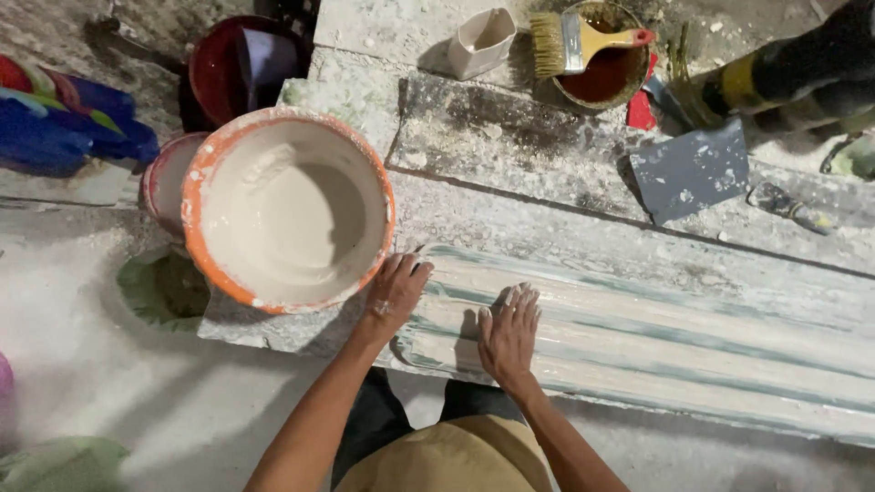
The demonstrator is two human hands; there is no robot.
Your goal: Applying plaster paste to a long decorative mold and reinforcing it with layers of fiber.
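Seen from above, a person crouches at the near edge of a dusty work surface, knees and tan garment (456, 460) at the bottom of the view, both bare arms reaching forward. The right hand (509, 333) lies flat, palm down and fingers spread a little, on the end of a long ribbed moulding (656, 337), a pale, wet-looking piece with greenish grooves that runs off to the right along the near side of the surface; the hand grips nothing. The left hand (394, 292) rests just beside it at the moulding's left end, fingers loosely extended and open, its fingertips close to the rim of a large orange bowl (287, 208) coated inside with white plaster; whether they touch the rim cannot be told. The bowl sits on the plaster-spattered slab (510, 146) with a smaller pinkish bowl (162, 178) tucked partly under its left side and a dark red bucket (232, 64) beyond that. Farther back, right of centre, a grey flat scraper blade (690, 170) lies on the slab. At the far edge stand a small white cup (481, 41) and a round tin of brown liquid (606, 73) with a yellow-handled brush (583, 41) laid across its rim.
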